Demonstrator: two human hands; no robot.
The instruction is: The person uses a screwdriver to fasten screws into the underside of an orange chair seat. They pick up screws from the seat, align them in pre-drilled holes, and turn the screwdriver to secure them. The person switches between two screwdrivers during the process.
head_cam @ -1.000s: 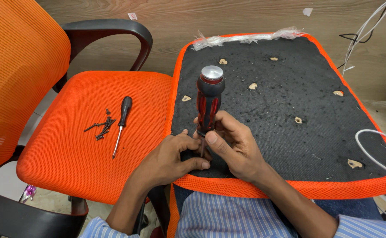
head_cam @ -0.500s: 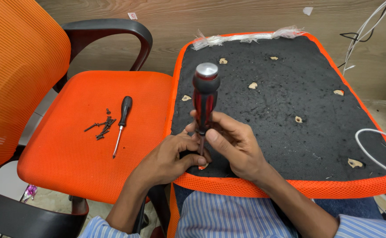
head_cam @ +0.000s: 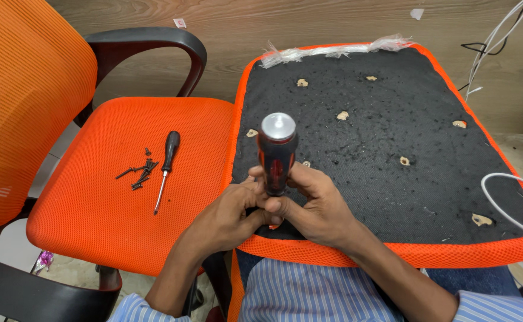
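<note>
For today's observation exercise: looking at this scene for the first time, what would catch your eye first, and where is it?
First, the big screwdriver with the black-and-red handle, upright at centre, gripped by the left hand and right hand over the near edge of the upturned seat base. Next, the bright orange chair on the left, with a small screwdriver and loose black screws on its seat.

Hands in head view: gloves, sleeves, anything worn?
Both bare: no gloves, rings, watch or bands visible on the left hand or the right hand. Forearms are uncovered. Light blue sleeves with thin white stripes show only at the bottom edge, pushed up near the elbows.
</note>
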